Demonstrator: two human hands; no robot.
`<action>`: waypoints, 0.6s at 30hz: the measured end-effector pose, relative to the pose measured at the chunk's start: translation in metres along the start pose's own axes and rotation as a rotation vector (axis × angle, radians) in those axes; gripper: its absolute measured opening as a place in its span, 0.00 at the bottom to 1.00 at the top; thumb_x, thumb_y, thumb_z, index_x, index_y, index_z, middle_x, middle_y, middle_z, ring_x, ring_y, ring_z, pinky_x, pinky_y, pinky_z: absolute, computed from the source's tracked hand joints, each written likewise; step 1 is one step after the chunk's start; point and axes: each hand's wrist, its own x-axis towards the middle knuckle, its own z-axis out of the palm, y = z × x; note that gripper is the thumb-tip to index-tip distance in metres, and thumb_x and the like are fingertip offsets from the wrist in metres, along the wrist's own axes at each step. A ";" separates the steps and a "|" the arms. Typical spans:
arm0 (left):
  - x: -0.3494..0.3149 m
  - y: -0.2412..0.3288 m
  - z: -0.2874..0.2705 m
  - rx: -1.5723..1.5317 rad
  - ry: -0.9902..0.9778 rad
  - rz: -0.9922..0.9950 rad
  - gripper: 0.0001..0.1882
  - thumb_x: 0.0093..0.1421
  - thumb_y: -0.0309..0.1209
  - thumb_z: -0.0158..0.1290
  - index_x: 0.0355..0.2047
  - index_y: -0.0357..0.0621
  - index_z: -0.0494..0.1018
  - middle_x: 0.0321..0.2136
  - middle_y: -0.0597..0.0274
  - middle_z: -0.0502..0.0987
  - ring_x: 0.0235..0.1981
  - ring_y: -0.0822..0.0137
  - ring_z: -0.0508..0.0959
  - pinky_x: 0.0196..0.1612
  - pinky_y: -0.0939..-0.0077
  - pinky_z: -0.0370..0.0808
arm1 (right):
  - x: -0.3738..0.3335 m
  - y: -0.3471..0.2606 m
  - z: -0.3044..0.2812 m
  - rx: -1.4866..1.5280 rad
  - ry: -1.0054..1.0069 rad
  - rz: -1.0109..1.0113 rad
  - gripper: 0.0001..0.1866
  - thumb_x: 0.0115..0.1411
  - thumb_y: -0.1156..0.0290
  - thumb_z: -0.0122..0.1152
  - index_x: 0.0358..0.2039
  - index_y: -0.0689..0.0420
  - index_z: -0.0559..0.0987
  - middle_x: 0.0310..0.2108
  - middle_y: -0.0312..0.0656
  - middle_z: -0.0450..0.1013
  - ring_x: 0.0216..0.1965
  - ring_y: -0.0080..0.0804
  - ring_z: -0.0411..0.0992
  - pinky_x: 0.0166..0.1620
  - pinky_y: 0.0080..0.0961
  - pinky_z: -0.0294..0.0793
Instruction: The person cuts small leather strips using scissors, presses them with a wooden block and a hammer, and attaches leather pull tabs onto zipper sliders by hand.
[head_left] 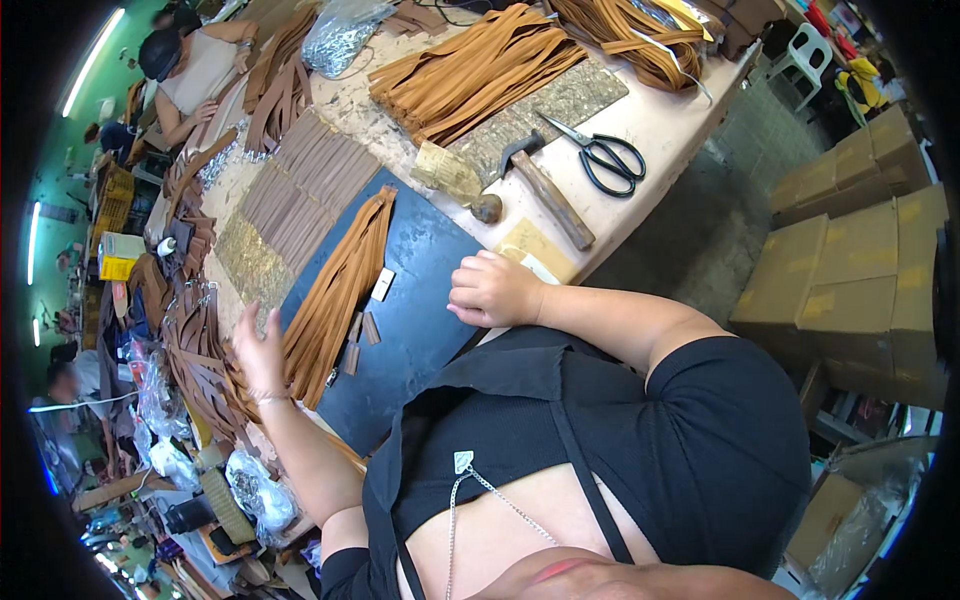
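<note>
My left hand (pixel 258 350) is raised at the left side of the dark cutting mat (pixel 425 240), fingers apart and nothing in them. Beside it, a bundle of tan leather strips (pixel 345 275) lies lengthwise on the mat. My right hand (pixel 495 290) rests at the mat's right edge with its fingers curled into a loose fist; nothing shows in it. Between the hands lie a small white block (pixel 382 284) and several short brown leather pieces (pixel 371 328). A wooden-handled hammer (pixel 550 195) and black-handled scissors (pixel 605 160) lie beyond my right hand.
Beyond the mat are rows of brown leather strips (pixel 305 180), a large tan strip pile (pixel 480 70) and a wooden block (pixel 447 172). Brown straps with metal hardware (pixel 200 345) crowd the left. Cardboard boxes (pixel 850 270) stand at right. A co-worker (pixel 200 75) sits far left.
</note>
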 end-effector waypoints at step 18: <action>0.003 0.137 0.064 -0.090 -0.195 0.368 0.14 0.58 0.38 0.63 0.41 0.47 0.77 0.42 0.58 0.76 0.47 0.51 0.76 0.50 0.55 0.72 | -0.001 0.000 0.000 0.071 -0.010 0.019 0.11 0.59 0.61 0.63 0.24 0.50 0.75 0.27 0.33 0.68 0.34 0.34 0.70 0.38 0.32 0.70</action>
